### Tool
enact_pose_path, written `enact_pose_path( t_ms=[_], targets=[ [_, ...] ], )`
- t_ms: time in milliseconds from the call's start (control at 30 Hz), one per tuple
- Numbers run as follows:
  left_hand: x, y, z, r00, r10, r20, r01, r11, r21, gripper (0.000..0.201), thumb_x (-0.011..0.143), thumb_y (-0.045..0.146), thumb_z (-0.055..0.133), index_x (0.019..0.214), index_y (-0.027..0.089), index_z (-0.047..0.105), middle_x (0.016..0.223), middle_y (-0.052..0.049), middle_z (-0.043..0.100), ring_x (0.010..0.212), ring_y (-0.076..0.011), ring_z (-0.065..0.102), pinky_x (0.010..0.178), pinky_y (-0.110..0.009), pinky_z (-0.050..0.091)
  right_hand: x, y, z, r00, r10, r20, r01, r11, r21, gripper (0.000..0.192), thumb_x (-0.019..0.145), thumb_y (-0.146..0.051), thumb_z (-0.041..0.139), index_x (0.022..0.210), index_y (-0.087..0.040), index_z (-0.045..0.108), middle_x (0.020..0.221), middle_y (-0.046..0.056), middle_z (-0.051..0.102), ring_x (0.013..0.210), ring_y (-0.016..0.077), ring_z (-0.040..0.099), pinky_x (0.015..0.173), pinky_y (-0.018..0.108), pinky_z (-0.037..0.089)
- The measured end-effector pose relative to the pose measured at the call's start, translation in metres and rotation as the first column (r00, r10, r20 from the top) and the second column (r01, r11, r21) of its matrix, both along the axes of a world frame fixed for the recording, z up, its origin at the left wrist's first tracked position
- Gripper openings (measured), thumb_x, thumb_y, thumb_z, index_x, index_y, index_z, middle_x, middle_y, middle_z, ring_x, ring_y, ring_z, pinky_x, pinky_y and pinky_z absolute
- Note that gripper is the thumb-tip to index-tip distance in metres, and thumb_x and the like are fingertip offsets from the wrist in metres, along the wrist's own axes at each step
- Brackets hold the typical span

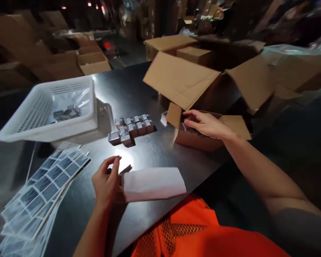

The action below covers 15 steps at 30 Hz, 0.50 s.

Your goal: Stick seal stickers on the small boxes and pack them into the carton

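White paper strip (153,184): blank, flat on the dark table (133,92), lower centre of frame, long axis left-right, its left end pinched in the left hand (106,182). Small open cardboard box (203,137): brown, flaps up, right of centre at the table edge; right hand (207,124) reaches into it. Contents too blurred to tell.

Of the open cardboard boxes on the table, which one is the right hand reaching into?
The small shallow carton at the table's near edge: the right hand rests across its open top. The large carton behind it, flaps spread wide, goes untouched.
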<state>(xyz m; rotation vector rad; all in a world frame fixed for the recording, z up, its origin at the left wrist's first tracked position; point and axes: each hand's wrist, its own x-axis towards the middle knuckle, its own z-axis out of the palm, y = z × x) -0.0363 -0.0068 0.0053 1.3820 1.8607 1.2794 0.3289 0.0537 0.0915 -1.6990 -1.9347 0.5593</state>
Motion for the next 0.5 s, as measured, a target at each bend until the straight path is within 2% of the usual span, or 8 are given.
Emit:
enact_pose_path(
  t_ms=[67, 100, 133, 200, 267, 333, 400, 500],
  targets=[
    [-0.002, 0.006, 0.001, 0.994, 0.092, 0.059, -0.094, 0.995, 0.033, 0.033, 0.084, 0.050, 0.063, 0.085, 0.019, 0.073, 0.083, -0.005, 0.077, 0.067, -0.0162, 0.067, 0.058, -0.026, 0.049, -0.028, -0.015, -0.003, 0.996, -0.065, 0.063, 0.038, 0.933, 0.359, 0.041, 0.095, -0.043, 0.065, 0.129, -0.019, 0.065, 0.118, 0.013, 0.074, 0.113, 0.0313, 0.069, 0.098, 0.049, 0.053],
    [-0.003, 0.008, 0.000, 0.991, 0.123, 0.054, -0.124, 0.992, 0.028, 0.033, 0.087, 0.050, 0.060, 0.089, 0.020, 0.072, 0.085, -0.004, 0.078, 0.071, -0.0166, 0.069, 0.061, -0.026, 0.051, -0.047, -0.023, -0.006, 0.997, -0.042, 0.067, 0.005, 0.876, 0.483, 0.040, 0.095, -0.043, 0.067, 0.127, -0.019, 0.065, 0.122, 0.013, 0.072, 0.118, 0.0321, 0.066, 0.104, 0.052, 0.050],
    [-0.003, 0.009, -0.001, 0.986, 0.156, 0.053, -0.158, 0.987, 0.031, 0.031, 0.089, 0.048, 0.059, 0.089, 0.020, 0.070, 0.083, -0.004, 0.077, 0.073, -0.0165, 0.069, 0.063, -0.026, 0.051, -0.070, -0.031, -0.011, 0.995, 0.069, 0.069, -0.095, 0.853, 0.513, 0.039, 0.095, -0.043, 0.068, 0.127, -0.021, 0.065, 0.123, 0.012, 0.072, 0.118, 0.0311, 0.066, 0.105, 0.051, 0.051],
    [-0.003, 0.008, -0.003, 0.990, 0.105, 0.092, -0.110, 0.993, 0.051, 0.025, 0.093, 0.044, 0.057, 0.095, 0.021, 0.068, 0.085, -0.004, 0.077, 0.079, -0.0161, 0.070, 0.068, -0.025, 0.052, -0.120, -0.045, -0.025, 0.913, 0.406, 0.037, -0.384, 0.826, 0.413, 0.043, 0.093, -0.041, 0.072, 0.130, -0.021, 0.062, 0.124, 0.012, 0.071, 0.116, 0.0295, 0.066, 0.102, 0.048, 0.054],
    [-0.001, 0.005, -0.005, 0.985, 0.073, 0.155, -0.089, 0.991, 0.100, 0.023, 0.095, 0.043, 0.057, 0.097, 0.022, 0.065, 0.085, -0.003, 0.075, 0.079, -0.0153, 0.070, 0.070, -0.024, 0.051, -0.167, -0.051, -0.041, 0.804, 0.591, -0.062, -0.559, 0.787, 0.260, 0.050, 0.087, -0.036, 0.080, 0.130, -0.019, 0.061, 0.124, 0.013, 0.071, 0.116, 0.0316, 0.066, 0.101, 0.050, 0.055],
    [-0.001, 0.002, -0.006, 0.964, 0.063, 0.258, -0.108, 0.980, 0.167, 0.026, 0.096, 0.048, 0.058, 0.099, 0.022, 0.062, 0.085, -0.002, 0.074, 0.075, -0.0142, 0.068, 0.066, -0.023, 0.049, -0.201, -0.048, -0.056, 0.770, 0.626, -0.126, -0.604, 0.778, 0.173, 0.053, 0.080, -0.028, 0.085, 0.127, -0.019, 0.063, 0.116, 0.012, 0.074, 0.106, 0.0297, 0.069, 0.093, 0.047, 0.059],
    [-0.004, 0.001, -0.003, 0.917, 0.047, 0.397, -0.129, 0.974, 0.183, 0.034, 0.094, 0.056, 0.059, 0.103, 0.022, 0.060, 0.087, -0.001, 0.073, 0.064, -0.0119, 0.064, 0.059, -0.023, 0.047, -0.218, -0.038, -0.065, 0.788, 0.590, -0.177, -0.577, 0.808, 0.119, 0.047, 0.081, -0.022, 0.083, 0.124, -0.020, 0.065, 0.100, 0.006, 0.077, 0.090, 0.0239, 0.073, 0.082, 0.038, 0.060],
    [-0.013, 0.005, 0.004, 0.806, -0.014, 0.592, -0.007, 0.999, 0.032, 0.050, 0.088, 0.067, 0.060, 0.105, 0.021, 0.060, 0.084, -0.002, 0.074, 0.052, -0.0108, 0.060, 0.054, -0.024, 0.046, -0.219, -0.026, -0.066, 0.854, 0.473, -0.217, -0.475, 0.879, 0.046, 0.031, 0.087, -0.021, 0.076, 0.117, -0.022, 0.068, 0.090, 0.001, 0.078, 0.083, 0.0205, 0.076, 0.077, 0.032, 0.057]
  ],
)
